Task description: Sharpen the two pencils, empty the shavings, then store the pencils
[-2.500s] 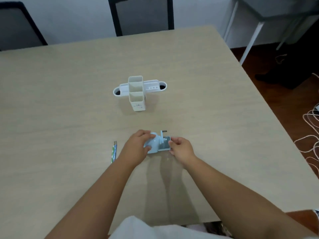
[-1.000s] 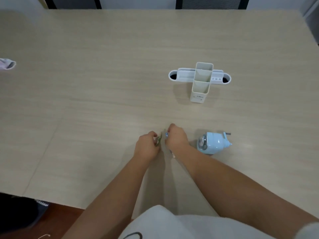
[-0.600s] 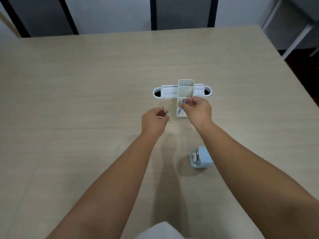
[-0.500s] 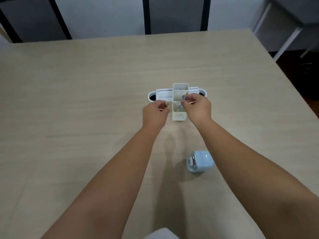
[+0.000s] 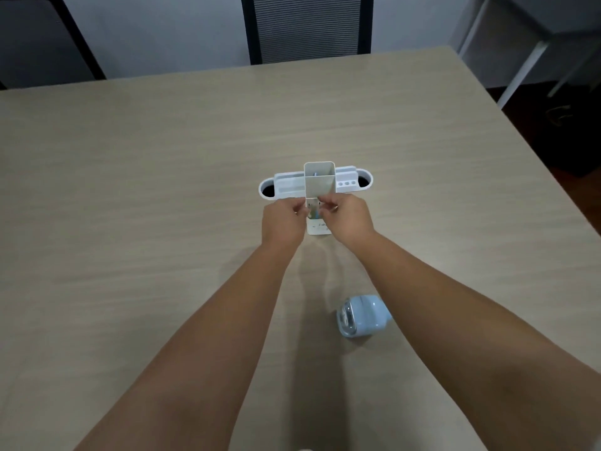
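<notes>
A white desk organizer (image 5: 320,187) stands mid-table, with a tall rear compartment and a lower near one. Both hands meet over the near compartment. My left hand (image 5: 283,219) pinches a green pencil (image 5: 312,210) that stands in that compartment. My right hand (image 5: 346,218) has its fingertips pinched just beside the same pencil; whether it grips anything is hidden. A small blue tip (image 5: 314,173), apparently the second pencil, shows inside the rear compartment. The light-blue crank sharpener (image 5: 362,317) sits on the table near my right forearm, untouched.
The wooden table (image 5: 162,206) reaches to its right edge (image 5: 520,141). A black mesh chair (image 5: 309,27) stands behind the far edge. A white-legged table (image 5: 520,70) is at the right rear.
Both hands left the sharpener, picked up the two pencils from the table and carried them to the organizer. Both hands now sit lower, at the near compartment.
</notes>
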The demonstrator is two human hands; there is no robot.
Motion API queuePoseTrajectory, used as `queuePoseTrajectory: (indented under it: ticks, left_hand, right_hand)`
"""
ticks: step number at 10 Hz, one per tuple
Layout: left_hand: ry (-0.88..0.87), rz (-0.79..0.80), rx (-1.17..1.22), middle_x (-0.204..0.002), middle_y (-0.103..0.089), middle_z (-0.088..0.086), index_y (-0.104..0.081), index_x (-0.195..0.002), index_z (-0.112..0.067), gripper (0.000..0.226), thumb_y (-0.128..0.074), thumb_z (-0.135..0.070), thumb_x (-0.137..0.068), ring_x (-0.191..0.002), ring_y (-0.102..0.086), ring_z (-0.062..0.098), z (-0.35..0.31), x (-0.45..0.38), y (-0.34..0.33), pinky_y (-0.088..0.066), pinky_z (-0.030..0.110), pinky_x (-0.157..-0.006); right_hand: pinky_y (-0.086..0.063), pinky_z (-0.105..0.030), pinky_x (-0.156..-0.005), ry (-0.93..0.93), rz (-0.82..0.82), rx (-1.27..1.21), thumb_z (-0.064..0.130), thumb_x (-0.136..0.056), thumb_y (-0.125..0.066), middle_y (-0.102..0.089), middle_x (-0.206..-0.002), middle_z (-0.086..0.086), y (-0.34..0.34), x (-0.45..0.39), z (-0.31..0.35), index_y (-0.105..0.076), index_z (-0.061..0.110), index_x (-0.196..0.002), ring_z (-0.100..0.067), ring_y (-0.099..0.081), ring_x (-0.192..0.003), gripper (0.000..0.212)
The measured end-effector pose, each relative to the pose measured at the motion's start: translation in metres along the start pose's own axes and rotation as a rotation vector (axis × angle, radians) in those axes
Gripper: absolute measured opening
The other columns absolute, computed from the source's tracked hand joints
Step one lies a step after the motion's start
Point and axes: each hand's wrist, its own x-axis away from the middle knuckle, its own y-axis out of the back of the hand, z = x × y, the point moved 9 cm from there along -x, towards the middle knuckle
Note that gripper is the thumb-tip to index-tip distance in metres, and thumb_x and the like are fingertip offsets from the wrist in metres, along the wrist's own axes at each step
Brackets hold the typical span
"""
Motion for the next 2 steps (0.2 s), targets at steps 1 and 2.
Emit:
queuePoseTrajectory:
  ticks: [1,2]
  left_hand:
    - [0.037,-0.042,0.05,-0.077,-0.064,-0.002,-0.072,-0.09,-0.009,0.015,-0.057,-0.011,-0.088,-0.076,-0.057,0.013,0.008,0.01,0.009,-0.043,0.024,-0.072]
    - [0.106,-0.083,0.144,-0.095,-0.072,-0.001,-0.07,-0.107,-0.013,0.022,-0.061,-0.011,-0.087,-0.085,-0.066,0.011,0.029,0.042,0.017,-0.047,0.018,-0.083]
  right_hand:
    - [-0.052,-0.035,-0.087,0.057,0.011,0.019,0.011,-0.084,-0.055,-0.072,-0.102,-0.006,0.006,0.008,-0.003,-0.066,0.02,-0.112,-0.022,-0.064,-0.087,0.032]
    - [-0.048,-0.024,-0.084,0.107,-0.098,-0.043,0.006,-0.083,-0.055,-0.07,-0.105,-0.006,0.035,0.026,-0.007,-0.065,0.017,-0.113,-0.017,-0.058,-0.078,0.033]
